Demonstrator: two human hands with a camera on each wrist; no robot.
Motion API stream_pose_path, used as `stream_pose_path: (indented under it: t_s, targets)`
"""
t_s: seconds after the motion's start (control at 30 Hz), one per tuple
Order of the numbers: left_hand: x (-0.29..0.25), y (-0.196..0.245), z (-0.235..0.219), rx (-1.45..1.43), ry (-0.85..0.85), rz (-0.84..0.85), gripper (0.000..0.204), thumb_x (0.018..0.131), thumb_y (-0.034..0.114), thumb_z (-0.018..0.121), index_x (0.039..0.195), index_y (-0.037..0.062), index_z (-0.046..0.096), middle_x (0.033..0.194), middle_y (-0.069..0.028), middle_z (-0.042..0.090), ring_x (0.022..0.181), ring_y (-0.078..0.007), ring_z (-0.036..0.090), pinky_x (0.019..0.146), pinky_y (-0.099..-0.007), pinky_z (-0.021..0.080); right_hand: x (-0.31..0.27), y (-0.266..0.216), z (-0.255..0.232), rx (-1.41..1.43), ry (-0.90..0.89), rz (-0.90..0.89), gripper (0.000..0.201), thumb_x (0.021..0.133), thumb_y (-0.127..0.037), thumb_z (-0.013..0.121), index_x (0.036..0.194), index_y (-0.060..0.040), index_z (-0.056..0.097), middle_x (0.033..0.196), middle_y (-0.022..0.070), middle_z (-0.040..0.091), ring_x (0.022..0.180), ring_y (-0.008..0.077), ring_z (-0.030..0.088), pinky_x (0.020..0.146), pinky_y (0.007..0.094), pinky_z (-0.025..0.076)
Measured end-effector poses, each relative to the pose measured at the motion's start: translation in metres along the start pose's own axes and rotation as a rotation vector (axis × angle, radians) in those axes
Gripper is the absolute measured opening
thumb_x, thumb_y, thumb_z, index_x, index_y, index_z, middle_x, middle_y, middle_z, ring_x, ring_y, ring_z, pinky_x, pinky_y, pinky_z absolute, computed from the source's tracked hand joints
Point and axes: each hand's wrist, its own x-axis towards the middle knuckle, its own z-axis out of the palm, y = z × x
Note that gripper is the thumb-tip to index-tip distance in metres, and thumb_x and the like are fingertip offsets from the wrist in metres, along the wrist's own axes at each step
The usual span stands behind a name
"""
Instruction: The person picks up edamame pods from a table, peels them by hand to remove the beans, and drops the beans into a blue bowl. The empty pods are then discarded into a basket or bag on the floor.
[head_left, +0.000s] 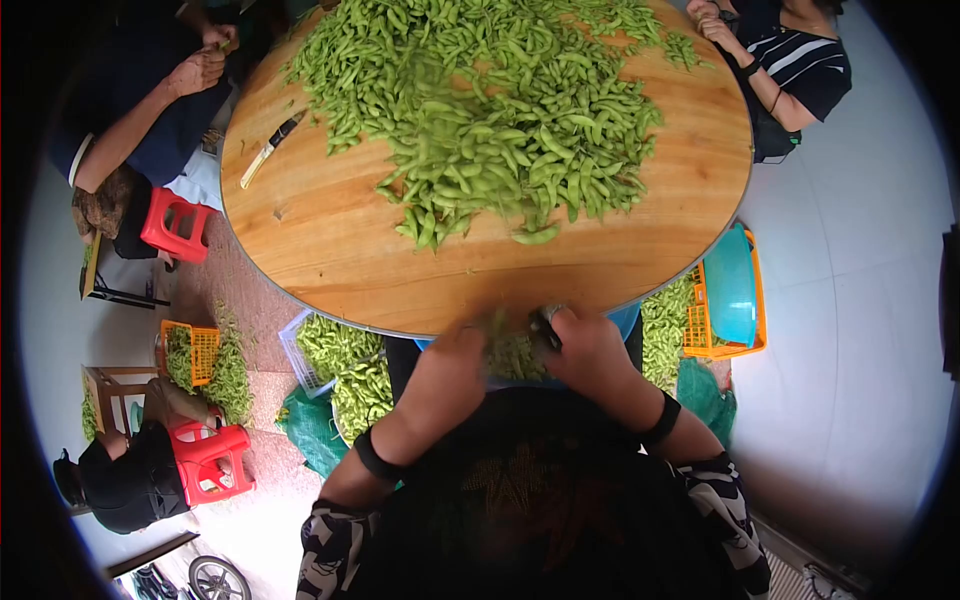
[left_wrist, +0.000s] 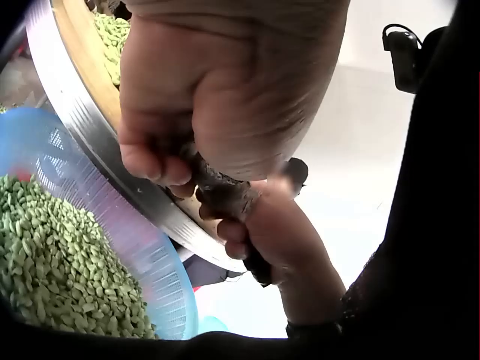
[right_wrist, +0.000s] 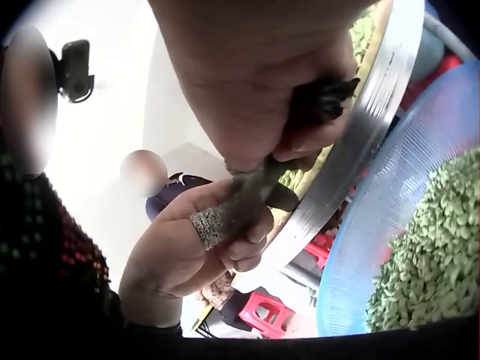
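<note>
My left hand [head_left: 445, 372] is curled, thumb side toward the other hand, at the table's near edge. A blurred green soybean pod [head_left: 497, 322] shows at its fingertips. A grey textured band [right_wrist: 206, 227] wraps its thumb. Close beside it, my right hand [head_left: 590, 352] grips the black handle [right_wrist: 319, 101] of a small knife, whose blurred blade [right_wrist: 255, 196] reaches toward the left thumb. Below both hands sits a blue mesh basket [left_wrist: 178, 281] with shelled green beans [left_wrist: 67, 270]. Whole pods [head_left: 520, 150] are heaped on the round wooden table [head_left: 330, 240].
Another knife [head_left: 270, 150] lies on the table's left side. Pods fill a white crate [head_left: 300, 350] on the floor at left. At right stand an orange crate [head_left: 760, 310] and a blue basin [head_left: 730, 285]. Other people sit around, with red stools [head_left: 178, 225] at left.
</note>
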Motion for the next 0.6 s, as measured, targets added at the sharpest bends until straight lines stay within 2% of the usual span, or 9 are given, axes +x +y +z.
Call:
stream_pose_path:
  t_s: [0.03,0.17,0.23,0.3,0.33,0.43,0.5,0.57,0.6]
  targets:
    - [-0.003,-0.006,-0.005,0.002,0.004,0.006,0.019,0.080,-0.003,0.054,0.099,-0.0018,0.057,0.093,-0.0224,0.060,0.081,-0.0421,0.059,0.071,-0.0415,0.050,0.001,0.000,-0.003,-0.019,-0.007,-0.040,0.030,0.071,-0.014,0.072,0.098,-0.0044,0.062,0.086,0.0158,0.063,0.077,0.0382,0.062,0.066,0.0435,0.051]
    - [-0.023,-0.036,-0.038,0.055,0.364,-0.151,0.037,0.083,0.006,0.065,0.118,0.0000,0.055,0.081,-0.0199,0.063,0.077,-0.0384,0.063,0.065,-0.0446,0.052,0.020,0.014,-0.007,0.046,0.120,-0.135,0.031,0.072,-0.015,0.072,0.100,-0.0047,0.062,0.088,0.0160,0.063,0.081,0.0381,0.061,0.068,0.0438,0.051]
    - [-0.042,-0.069,-0.054,0.209,0.397,-0.257,0.041,0.081,0.007,0.069,0.120,0.0013,0.057,0.087,-0.0170,0.065,0.070,-0.0240,0.063,0.060,-0.0318,0.050,0.044,0.029,-0.005,-0.034,0.254,-0.082,0.029,0.075,-0.013,0.070,0.102,-0.0050,0.062,0.090,0.0162,0.063,0.081,0.0383,0.061,0.071,0.0439,0.050]
    - [-0.057,-0.085,-0.069,0.269,0.377,-0.418,0.050,0.077,0.010,0.072,0.123,0.0022,0.054,0.090,-0.0185,0.063,0.080,-0.0366,0.064,0.068,-0.0413,0.053,0.066,0.045,-0.002,-0.073,0.287,-0.095,0.028,0.076,-0.013,0.070,0.102,-0.0046,0.062,0.091,0.0162,0.063,0.081,0.0383,0.061,0.071,0.0437,0.050]
    - [-0.064,-0.089,-0.075,0.280,0.366,-0.520,0.057,0.073,0.013,0.076,0.124,0.0015,0.053,0.102,-0.0200,0.060,0.090,-0.0370,0.062,0.077,-0.0430,0.051,0.072,0.049,-0.001,-0.115,0.314,-0.101,0.027,0.078,-0.013,0.069,0.102,-0.0042,0.062,0.092,0.0162,0.063,0.081,0.0382,0.060,0.072,0.0435,0.050]
    - [-0.067,-0.087,-0.081,0.732,0.462,-0.357,0.062,0.071,0.015,0.078,0.125,0.0009,0.053,0.117,-0.0219,0.054,0.105,-0.0395,0.055,0.089,-0.0448,0.047,0.074,0.051,0.000,-0.146,0.197,-0.043,0.026,0.079,-0.012,0.069,0.103,-0.0043,0.062,0.091,0.0157,0.064,0.082,0.0374,0.061,0.072,0.0420,0.050]
    - [-0.049,-0.078,-0.070,0.671,0.546,-0.253,0.054,0.071,0.015,0.078,0.120,0.0011,0.058,0.118,-0.0214,0.053,0.105,-0.0387,0.055,0.089,-0.0443,0.047,0.068,0.049,-0.003,-0.022,0.150,-0.057,0.026,0.078,-0.012,0.069,0.102,-0.0045,0.062,0.090,0.0155,0.064,0.081,0.0363,0.062,0.071,0.0407,0.050]
    - [-0.021,-0.045,-0.055,0.416,0.493,-0.098,0.036,0.078,0.009,0.072,0.112,0.0023,0.064,0.121,-0.0181,0.054,0.107,-0.0365,0.054,0.088,-0.0425,0.048,0.059,0.039,-0.009,0.097,0.096,-0.071,0.026,0.078,-0.012,0.070,0.101,-0.0046,0.062,0.090,0.0154,0.065,0.079,0.0351,0.063,0.070,0.0394,0.051]
    - [-0.008,-0.033,-0.045,0.432,0.434,0.068,0.034,0.081,0.008,0.068,0.114,0.0035,0.063,0.121,-0.0165,0.055,0.108,-0.0347,0.054,0.089,-0.0426,0.047,0.054,0.030,-0.013,0.140,0.059,-0.120,0.025,0.077,-0.014,0.070,0.098,-0.0052,0.061,0.086,0.0144,0.065,0.077,0.0343,0.063,0.067,0.0408,0.050]
